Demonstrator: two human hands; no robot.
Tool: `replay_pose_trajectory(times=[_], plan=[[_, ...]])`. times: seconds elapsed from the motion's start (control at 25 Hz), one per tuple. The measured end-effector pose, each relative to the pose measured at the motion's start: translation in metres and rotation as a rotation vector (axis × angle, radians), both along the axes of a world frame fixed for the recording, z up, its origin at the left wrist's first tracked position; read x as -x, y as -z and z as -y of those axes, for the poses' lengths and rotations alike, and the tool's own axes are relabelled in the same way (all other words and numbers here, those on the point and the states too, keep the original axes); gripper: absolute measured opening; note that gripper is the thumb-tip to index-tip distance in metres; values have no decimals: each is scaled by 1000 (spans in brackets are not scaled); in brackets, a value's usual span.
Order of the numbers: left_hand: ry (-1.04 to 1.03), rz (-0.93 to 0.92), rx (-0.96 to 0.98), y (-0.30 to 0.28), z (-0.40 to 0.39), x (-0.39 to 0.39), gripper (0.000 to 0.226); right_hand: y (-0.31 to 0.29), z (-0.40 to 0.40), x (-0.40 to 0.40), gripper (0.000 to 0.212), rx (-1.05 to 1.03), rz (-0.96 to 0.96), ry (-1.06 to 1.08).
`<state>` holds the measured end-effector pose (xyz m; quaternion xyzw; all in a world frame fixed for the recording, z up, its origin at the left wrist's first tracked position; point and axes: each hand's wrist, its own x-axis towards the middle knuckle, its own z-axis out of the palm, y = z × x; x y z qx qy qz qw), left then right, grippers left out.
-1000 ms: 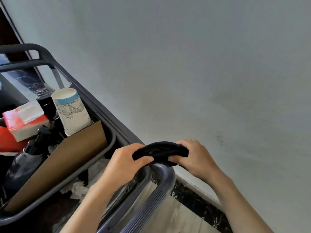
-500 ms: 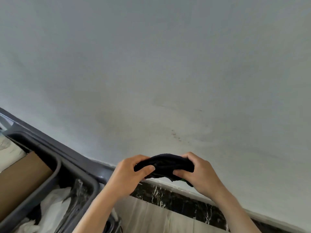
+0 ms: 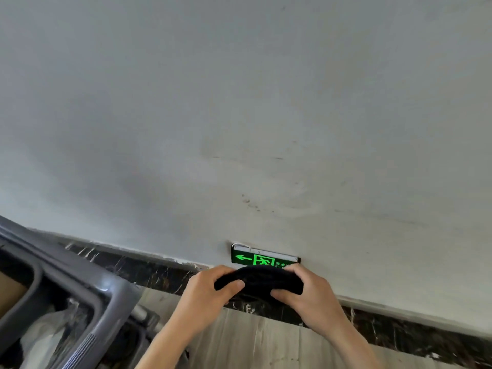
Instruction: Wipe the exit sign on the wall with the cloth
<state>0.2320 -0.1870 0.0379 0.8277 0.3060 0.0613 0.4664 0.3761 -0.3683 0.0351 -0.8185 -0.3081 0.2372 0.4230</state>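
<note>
A green lit exit sign [image 3: 255, 258] with a white arrow and a running figure is fixed low on the pale wall, just above the dark marble skirting. A folded black cloth [image 3: 259, 280] is stretched between both hands right in front of the sign and hides its lower edge. My left hand [image 3: 209, 291] grips the cloth's left end, thumb on top. My right hand [image 3: 306, 291] grips the right end.
A grey cleaning cart [image 3: 80, 296] with a bin liner fills the lower left corner. Dark marble skirting [image 3: 149, 270] runs along the wall's foot above a light wood-look floor [image 3: 253, 339]. The pale wall [image 3: 239, 115] fills the upper view.
The view has swung right and away from the cart, bringing the exit sign into sight. Both hands kept the cloth and now hold it in front of the sign.
</note>
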Motion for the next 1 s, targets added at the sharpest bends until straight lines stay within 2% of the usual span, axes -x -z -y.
replay_pose_trajectory(times=[0.16, 0.36, 0.44, 0.56, 0.68, 0.88, 1.0], plan=[[10, 9, 22, 25, -8, -20, 11, 20, -4, -13, 29, 14, -26, 41], [4, 44, 158, 83, -22, -58, 13, 68, -17, -41, 51, 10, -113, -55], [-1, 82, 202, 121, -28, -76, 22, 106, -26, -56, 48, 37, -181, -70], [29, 114, 247, 179, -38, -102, 28, 170, -40, -73, 34, 38, -242, 51], [8, 139, 315, 247, -50, -124, 29, 243, -56, -89, 25, -65, -356, 206], [-57, 243, 536, 344, -64, -151, 18, 345, -80, -107, 28, -328, -594, 268], [-32, 277, 513, 397, -71, -162, 26, 398, -95, -114, 30, -422, -653, 322]])
